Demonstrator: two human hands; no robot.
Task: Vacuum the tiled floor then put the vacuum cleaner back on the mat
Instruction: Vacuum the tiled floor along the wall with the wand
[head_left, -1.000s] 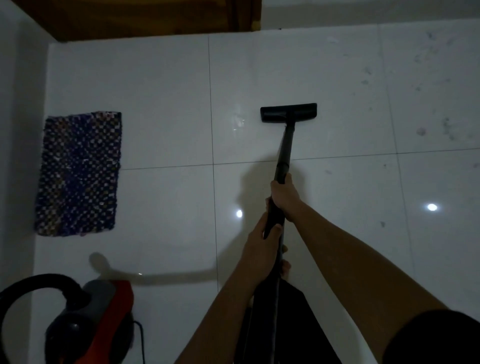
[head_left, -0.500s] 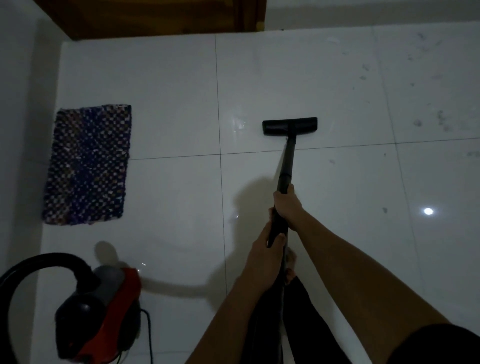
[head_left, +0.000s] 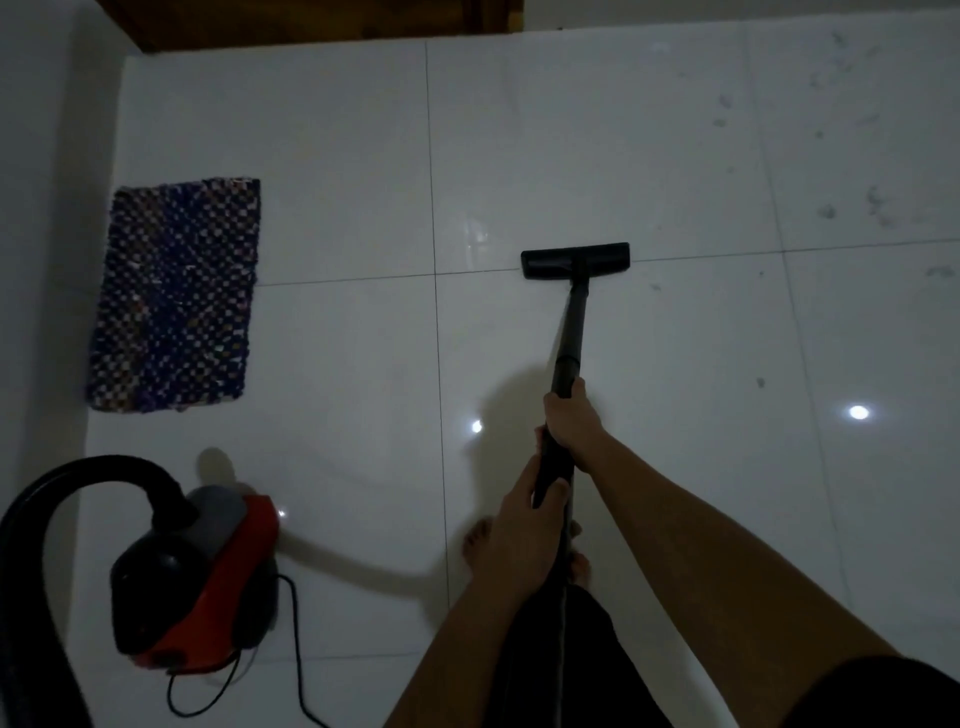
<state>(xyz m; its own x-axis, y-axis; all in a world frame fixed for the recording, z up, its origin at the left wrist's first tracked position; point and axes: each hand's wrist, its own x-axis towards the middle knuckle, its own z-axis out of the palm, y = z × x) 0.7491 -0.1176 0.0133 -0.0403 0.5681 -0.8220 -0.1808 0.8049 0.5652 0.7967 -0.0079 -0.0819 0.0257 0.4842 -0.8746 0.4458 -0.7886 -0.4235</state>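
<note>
Both your hands clench the black wand (head_left: 570, 332): right hand (head_left: 570, 418) ahead, left hand (head_left: 524, 525) behind. Its floor head (head_left: 575, 260) rests on the tiled floor (head_left: 675, 338). The red vacuum cleaner (head_left: 197, 582) sits near the mat (head_left: 174, 293), off it.

Single head-worn view looks steeply down from standing height at tiled floor (head_left: 675, 156).

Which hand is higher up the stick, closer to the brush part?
The right hand. It grips the wand farther along, nearer the floor head; the left hand holds it lower, closer to the body.
</note>
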